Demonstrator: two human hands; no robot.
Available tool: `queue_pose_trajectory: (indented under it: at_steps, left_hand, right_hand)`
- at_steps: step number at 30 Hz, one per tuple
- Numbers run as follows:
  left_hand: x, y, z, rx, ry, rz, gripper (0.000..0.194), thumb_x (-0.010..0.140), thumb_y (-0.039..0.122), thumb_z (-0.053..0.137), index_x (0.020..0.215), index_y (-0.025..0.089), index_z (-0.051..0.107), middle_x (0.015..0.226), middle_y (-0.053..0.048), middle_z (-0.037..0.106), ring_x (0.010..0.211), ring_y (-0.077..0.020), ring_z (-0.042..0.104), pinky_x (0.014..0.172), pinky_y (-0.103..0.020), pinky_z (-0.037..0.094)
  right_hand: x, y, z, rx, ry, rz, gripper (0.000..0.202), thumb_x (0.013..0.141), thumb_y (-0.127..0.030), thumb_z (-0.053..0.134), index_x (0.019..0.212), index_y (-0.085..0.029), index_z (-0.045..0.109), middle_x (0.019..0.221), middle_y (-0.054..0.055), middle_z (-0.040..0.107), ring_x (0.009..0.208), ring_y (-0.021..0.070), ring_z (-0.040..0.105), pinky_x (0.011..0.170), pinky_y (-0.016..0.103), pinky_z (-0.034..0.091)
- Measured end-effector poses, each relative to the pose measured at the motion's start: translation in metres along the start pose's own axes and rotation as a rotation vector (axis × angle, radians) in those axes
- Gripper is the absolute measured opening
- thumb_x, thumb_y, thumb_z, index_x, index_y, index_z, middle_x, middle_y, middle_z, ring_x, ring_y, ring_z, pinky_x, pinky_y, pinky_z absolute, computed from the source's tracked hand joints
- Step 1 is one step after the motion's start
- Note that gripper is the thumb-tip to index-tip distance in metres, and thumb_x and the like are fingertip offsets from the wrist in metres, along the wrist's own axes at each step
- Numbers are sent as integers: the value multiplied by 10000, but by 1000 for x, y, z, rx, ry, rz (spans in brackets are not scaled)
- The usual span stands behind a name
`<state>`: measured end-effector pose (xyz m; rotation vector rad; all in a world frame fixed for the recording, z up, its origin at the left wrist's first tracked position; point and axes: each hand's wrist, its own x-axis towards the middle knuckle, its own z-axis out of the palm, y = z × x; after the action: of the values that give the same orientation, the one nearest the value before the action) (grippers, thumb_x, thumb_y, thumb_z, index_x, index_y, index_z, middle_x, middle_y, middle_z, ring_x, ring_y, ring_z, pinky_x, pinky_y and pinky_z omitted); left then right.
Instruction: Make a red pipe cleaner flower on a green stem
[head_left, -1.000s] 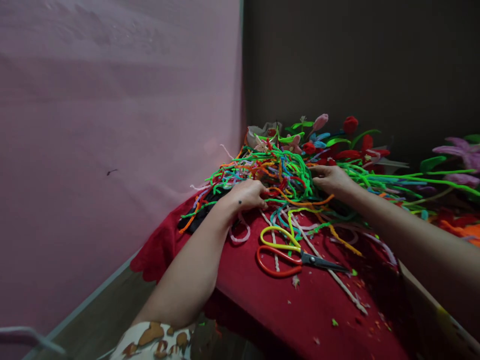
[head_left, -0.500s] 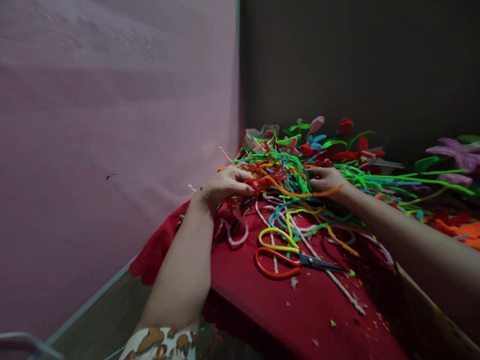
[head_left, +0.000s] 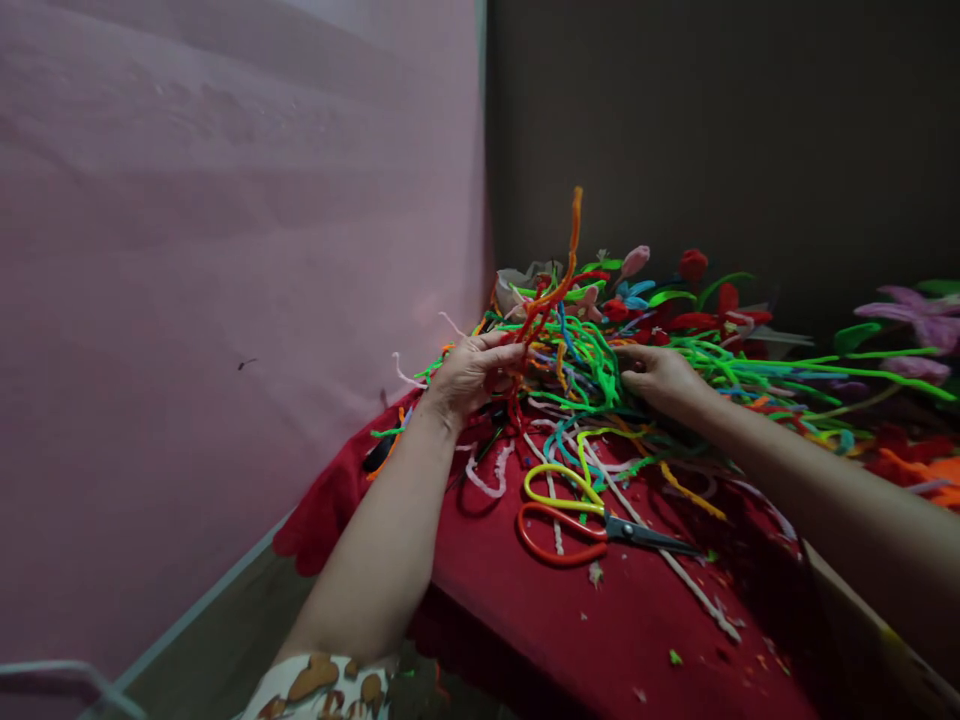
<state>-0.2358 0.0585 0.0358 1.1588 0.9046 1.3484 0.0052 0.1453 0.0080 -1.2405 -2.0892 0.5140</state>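
My left hand (head_left: 480, 372) is closed on red and orange fuzzy stems (head_left: 534, 318) at the left of a tangled heap; one orange stem sticks up high above it. My right hand (head_left: 656, 378) is at the heap's right part, its fingers curled against a bundle of green stems (head_left: 600, 365); its fingertips are partly hidden among them. Scissors (head_left: 600, 525) with one yellow and one red handle lie on the red cloth (head_left: 525, 620) in front of the heap, beside a long white stem (head_left: 694, 590).
Fuzzy flowers (head_left: 694, 265) and leaves stand behind the heap, with a purple flower (head_left: 911, 315) at the right. A pink wall (head_left: 262, 250) rises on the left. The table's edge runs along the front left; small scraps dot the cloth.
My left hand has lifted red and orange stems from the heap, and an orange one that lay across it now points up. My right hand stays by the green stems.
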Motion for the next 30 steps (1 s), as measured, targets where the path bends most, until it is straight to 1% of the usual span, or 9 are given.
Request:
queue_pose_trajectory:
  at_steps: [3,7,9,11,13,15,19,22,30]
  left_hand:
    - [0,-1,4,38,6,16,198,649,254,710,803,140,658,688,-6,640,537,-56,544,491,-171,383]
    - [-3,-3,10,157,-47,27,182,665,283,702,736,121,657,643,3,621,499,-44,497,489,-173,364]
    - [-5,-4,15,184,-84,42,185,675,285,695,743,116,661,647,6,616,516,-44,497,509,-173,367]
    - [-6,-5,19,196,-121,68,184,689,276,683,774,114,665,669,1,620,566,-60,524,560,-181,393]
    - [-7,-6,23,211,-165,91,186,690,259,679,808,115,672,688,-2,625,620,-79,547,619,-198,415]
    - [-8,-5,24,249,-203,90,194,688,252,676,829,119,684,693,-2,627,644,-87,552,648,-207,417]
    - [-6,-4,16,424,-198,10,214,709,301,645,786,110,702,650,-2,616,581,-69,503,573,-191,363]
    - [-4,-7,8,481,-194,-82,240,684,337,656,742,107,693,587,8,583,515,-60,446,508,-194,310]
    - [-1,-15,3,576,-225,-135,204,642,331,667,657,131,633,603,23,543,544,-76,457,537,-201,342]
  right_hand:
    - [-12,-15,-4,-5,122,-68,515,665,-184,536,1175,-176,607,923,61,625,790,198,577,720,302,459]
    - [-31,-46,-7,-162,450,-306,262,752,-325,581,942,-210,720,1047,98,609,1018,287,494,937,444,329]
    - [-39,-66,-3,-141,404,-321,226,755,-376,604,846,-218,736,873,92,650,967,297,499,898,456,345]
    - [-43,-84,5,40,277,-266,218,732,-384,632,805,-206,735,766,77,646,855,262,532,806,400,404]
    - [-43,-97,12,435,108,-143,249,759,-390,588,762,-177,717,688,37,639,725,201,561,692,326,443]
    - [-42,-103,16,776,47,-7,234,728,-369,616,701,-148,689,623,6,618,607,148,546,593,268,436]
    - [-41,-99,5,1016,234,192,98,643,-223,689,609,-143,643,544,-34,572,493,75,484,496,196,398]
    - [-45,-86,-10,1073,374,253,60,677,-163,653,623,-140,641,552,-24,581,500,67,507,494,173,410]
    - [-66,-55,-20,1113,488,274,92,712,-154,649,621,-145,640,554,-17,587,485,73,515,474,176,428]
